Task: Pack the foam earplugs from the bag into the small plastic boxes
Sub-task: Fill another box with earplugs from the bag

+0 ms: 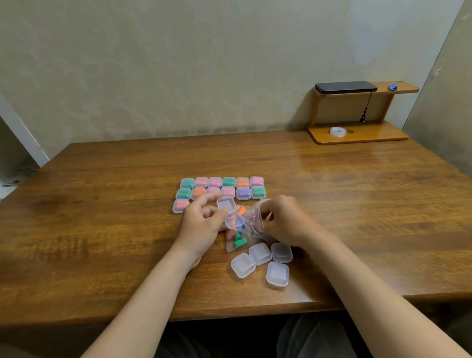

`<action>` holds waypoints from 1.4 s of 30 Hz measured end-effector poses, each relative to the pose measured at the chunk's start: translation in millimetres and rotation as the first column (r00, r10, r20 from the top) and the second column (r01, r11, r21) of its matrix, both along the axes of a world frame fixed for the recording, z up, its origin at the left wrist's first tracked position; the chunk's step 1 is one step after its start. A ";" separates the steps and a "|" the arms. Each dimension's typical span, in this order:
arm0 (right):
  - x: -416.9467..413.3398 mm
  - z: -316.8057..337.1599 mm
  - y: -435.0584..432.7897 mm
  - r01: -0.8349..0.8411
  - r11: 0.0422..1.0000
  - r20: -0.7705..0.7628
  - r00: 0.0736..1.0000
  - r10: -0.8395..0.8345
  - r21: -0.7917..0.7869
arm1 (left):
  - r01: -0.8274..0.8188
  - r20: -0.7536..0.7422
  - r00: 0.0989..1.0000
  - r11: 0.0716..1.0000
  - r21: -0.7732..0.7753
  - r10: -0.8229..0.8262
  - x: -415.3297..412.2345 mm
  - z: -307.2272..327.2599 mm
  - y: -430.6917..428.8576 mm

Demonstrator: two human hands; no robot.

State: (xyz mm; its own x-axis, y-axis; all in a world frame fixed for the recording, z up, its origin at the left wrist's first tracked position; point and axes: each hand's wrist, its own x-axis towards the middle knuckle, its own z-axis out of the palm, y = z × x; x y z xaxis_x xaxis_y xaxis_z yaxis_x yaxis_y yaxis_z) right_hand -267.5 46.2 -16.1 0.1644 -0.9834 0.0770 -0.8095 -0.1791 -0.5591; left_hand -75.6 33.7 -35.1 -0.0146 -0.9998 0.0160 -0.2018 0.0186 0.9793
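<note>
My left hand holds an open small clear plastic box, its lid hinged up, just above the table. My right hand grips the mouth of a clear plastic bag that lies between the hands. Green, pink and orange foam earplugs show through the bag. Several filled boxes with coloured earplugs stand in rows behind my hands. Several empty closed boxes lie in front of the bag, near the table's front edge.
The wooden table runs wide on both sides. A small wooden shelf at the back right carries a tape roll, a black device and blue clips. Walls close in behind and at the right.
</note>
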 end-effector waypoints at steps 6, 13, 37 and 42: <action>6.5 -2.6 -4.7 0.005 0.999 -0.073 0.997 -0.008 -0.041 | 0.004 0.018 1.000 1.000 0.011 -0.004 0.9 -1.4 -2.9; -1.4 -12.1 -7.3 0.048 0.998 0.254 0.965 -0.056 0.038 | 0.011 0.005 1.000 1.000 0.014 -0.012 2.9 -3.0 -2.8; 9.7 -13.9 -10.3 0.083 0.993 0.055 0.995 -0.078 -0.078 | 0.045 -0.024 0.999 0.999 0.013 -0.045 5.7 -4.2 -2.4; 12.6 -13.1 -8.1 0.098 0.990 0.027 0.995 -0.096 -0.100 | 0.049 0.004 0.999 0.999 -0.003 -0.049 5.1 -4.7 -2.0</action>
